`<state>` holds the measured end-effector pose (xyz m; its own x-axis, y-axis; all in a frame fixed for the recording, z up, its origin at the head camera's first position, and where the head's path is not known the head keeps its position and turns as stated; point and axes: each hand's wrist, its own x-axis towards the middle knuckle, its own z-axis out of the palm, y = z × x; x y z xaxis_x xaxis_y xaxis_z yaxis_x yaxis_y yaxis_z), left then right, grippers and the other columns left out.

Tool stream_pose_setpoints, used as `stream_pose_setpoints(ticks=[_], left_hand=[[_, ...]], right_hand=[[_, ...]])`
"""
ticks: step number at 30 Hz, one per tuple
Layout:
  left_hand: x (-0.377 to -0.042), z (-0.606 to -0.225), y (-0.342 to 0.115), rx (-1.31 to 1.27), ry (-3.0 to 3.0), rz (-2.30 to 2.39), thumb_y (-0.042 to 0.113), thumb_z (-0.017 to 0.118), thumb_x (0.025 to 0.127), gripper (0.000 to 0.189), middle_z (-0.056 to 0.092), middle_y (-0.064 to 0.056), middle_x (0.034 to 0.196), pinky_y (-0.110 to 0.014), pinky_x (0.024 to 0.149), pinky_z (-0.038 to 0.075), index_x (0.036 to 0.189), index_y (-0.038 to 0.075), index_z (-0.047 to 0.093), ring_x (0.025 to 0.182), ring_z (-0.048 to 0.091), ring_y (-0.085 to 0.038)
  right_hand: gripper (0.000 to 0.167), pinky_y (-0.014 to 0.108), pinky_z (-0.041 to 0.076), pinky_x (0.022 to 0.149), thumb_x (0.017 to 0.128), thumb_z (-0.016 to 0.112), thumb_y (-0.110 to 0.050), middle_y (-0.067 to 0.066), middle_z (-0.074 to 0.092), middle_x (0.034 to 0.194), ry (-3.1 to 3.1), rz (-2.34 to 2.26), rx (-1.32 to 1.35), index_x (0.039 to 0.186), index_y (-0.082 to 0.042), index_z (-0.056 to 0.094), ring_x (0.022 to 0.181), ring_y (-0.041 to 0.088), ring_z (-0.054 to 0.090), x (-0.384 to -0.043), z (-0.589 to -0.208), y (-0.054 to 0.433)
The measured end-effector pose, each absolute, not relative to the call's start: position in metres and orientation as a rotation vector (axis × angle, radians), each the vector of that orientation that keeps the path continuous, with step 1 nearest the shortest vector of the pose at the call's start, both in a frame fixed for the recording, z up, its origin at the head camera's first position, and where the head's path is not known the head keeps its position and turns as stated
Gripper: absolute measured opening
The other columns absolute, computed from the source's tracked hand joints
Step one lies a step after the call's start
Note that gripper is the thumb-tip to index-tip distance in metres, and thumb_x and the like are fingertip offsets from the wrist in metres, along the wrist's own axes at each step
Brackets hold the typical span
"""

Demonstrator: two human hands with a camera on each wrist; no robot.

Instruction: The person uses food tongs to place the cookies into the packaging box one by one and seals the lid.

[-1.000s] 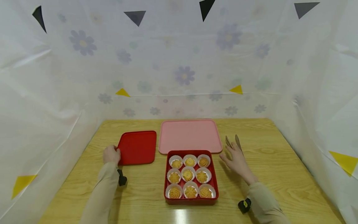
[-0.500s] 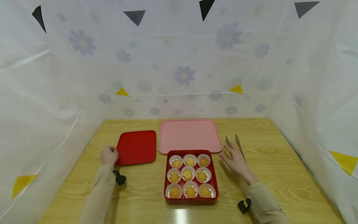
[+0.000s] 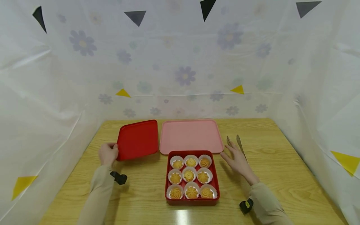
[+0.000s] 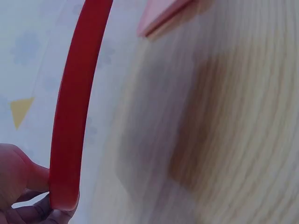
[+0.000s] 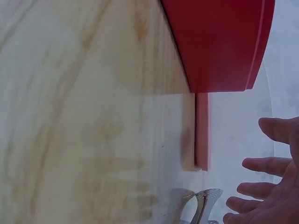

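Note:
My left hand (image 3: 108,154) pinches the left edge of a square red lid (image 3: 137,140). The lid is raised off the table, its far right side tilted up. In the left wrist view, thumb and fingers grip the end of the lid's rim (image 4: 70,121). My right hand (image 3: 238,162) hovers with fingers spread, holding nothing, beside metal tongs (image 3: 239,143) that it partly hides in the head view. A deep red box (image 3: 192,202) sits at the front centre. It bears several piped cookies (image 3: 192,192) in white paper cups, set in rows.
A pink tray (image 3: 192,136) lies flat behind the box, close to the lid's right side. Wood-grain tabletop (image 3: 275,168) extends to the right of my right hand. White flowered sheeting (image 3: 180,62) encloses the table at the back and both sides.
My left hand has lifted the red lid from the table, its far right edge rising most. The right hand stays about where it was; box, tray and tongs have not moved.

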<state>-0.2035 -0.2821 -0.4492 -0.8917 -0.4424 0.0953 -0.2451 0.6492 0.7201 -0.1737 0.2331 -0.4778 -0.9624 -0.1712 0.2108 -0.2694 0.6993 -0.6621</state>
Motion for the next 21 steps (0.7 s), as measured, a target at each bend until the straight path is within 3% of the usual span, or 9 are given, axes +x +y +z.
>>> stream_pose_setpoints(ticks=[4, 7, 16, 21], left_hand=[[-0.204, -0.439, -0.267, 0.481, -2.59, -1.094, 0.011, 0.052, 0.098, 0.031, 0.07, -0.029, 0.108, -0.027, 0.068, 0.044, 0.114, -0.008, 0.071, 0.095, 0.063, -0.038], [-0.204, -0.432, -0.252, 0.42, -2.582, -1.118, 0.011, 0.053, 0.099, 0.031, 0.07, -0.029, 0.107, -0.024, 0.065, 0.043, 0.115, -0.007, 0.071, 0.092, 0.065, -0.037], [-0.208, -0.418, -0.203, 0.217, -2.535, -1.219, 0.011, 0.056, 0.099, 0.027, 0.072, -0.027, 0.104, -0.027, 0.064, 0.051, 0.114, -0.005, 0.072, 0.088, 0.067, -0.037], [-0.208, -0.414, -0.177, 0.115, -2.533, -1.3, 0.011, 0.057, 0.099, 0.026, 0.072, -0.026, 0.104, -0.032, 0.067, 0.055, 0.113, -0.004, 0.073, 0.088, 0.068, -0.036]], right_hand=[[0.053, 0.071, 0.03, 0.111, 0.101, 0.059, -0.02, 0.035, 0.028, 0.158, -2.751, 1.136, 0.362, 0.141, 0.012, 0.048, 0.144, 0.056, 0.028, -0.174, -0.473, 0.23], [0.051, 0.07, 0.03, 0.112, 0.101, 0.057, -0.02, 0.034, 0.032, 0.157, -2.749, 1.165, 0.345, 0.142, 0.009, 0.049, 0.144, 0.056, 0.029, -0.173, -0.469, 0.226], [0.043, 0.065, 0.041, 0.106, 0.104, 0.054, -0.027, 0.027, 0.056, 0.142, -2.713, 1.31, 0.333, 0.135, 0.002, 0.061, 0.131, 0.046, 0.051, -0.176, -0.456, 0.21], [0.036, 0.055, 0.053, 0.096, 0.105, 0.052, -0.025, 0.024, 0.066, 0.129, -2.643, 1.48, 0.37, 0.124, 0.001, 0.068, 0.117, 0.043, 0.063, -0.182, -0.453, 0.197]])
